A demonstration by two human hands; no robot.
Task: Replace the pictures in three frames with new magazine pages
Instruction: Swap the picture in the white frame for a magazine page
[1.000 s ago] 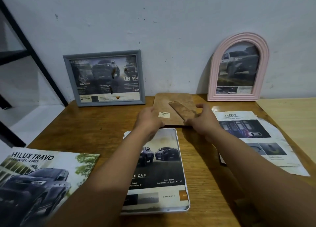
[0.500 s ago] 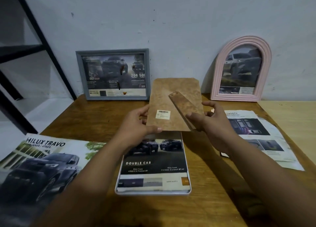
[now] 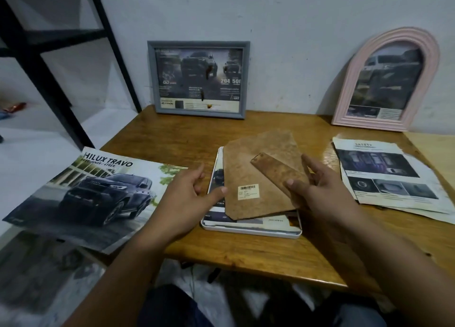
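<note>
Starting at the left of the wooden worktop [image 3: 172, 139], we see the large glossy truck magazine [image 3: 81, 191] lying open and half off the edge. Next comes our left hand [image 3: 189, 196]: its grip is apart, fingers loose and relaxed, with only the thumb tip at the left edge of the brown mottled fibreboard backing panel [image 3: 248, 179], by the barcode sticker [image 3: 248, 191].

The panel lies skewed over the white rounded-rectangle frame [image 3: 251, 230], which rests face down with a new truck page [image 3: 216, 176] inside it. The frame's long axis runs away from us toward the wall; the panel's long axis leans off that line, its far end swung to the right and its near corner over the frame's lower edge. We judge the coming move turns on this mismatch: the panel needs rotating back (far end toward the left) until its edges meet the frame's rim.

Further right, our right hand [image 3: 317, 191] has its grip clamped on the panel, thumb on the folded easel strut [image 3: 275, 171] and fingers beyond the right edge. It is the hand really carrying the board.

Beyond it lie loose printed pages [image 3: 384, 174]. At the wall stand the grey rectangular frame [image 3: 198, 79] and pink arched frame [image 3: 386, 80], both filled.
</note>
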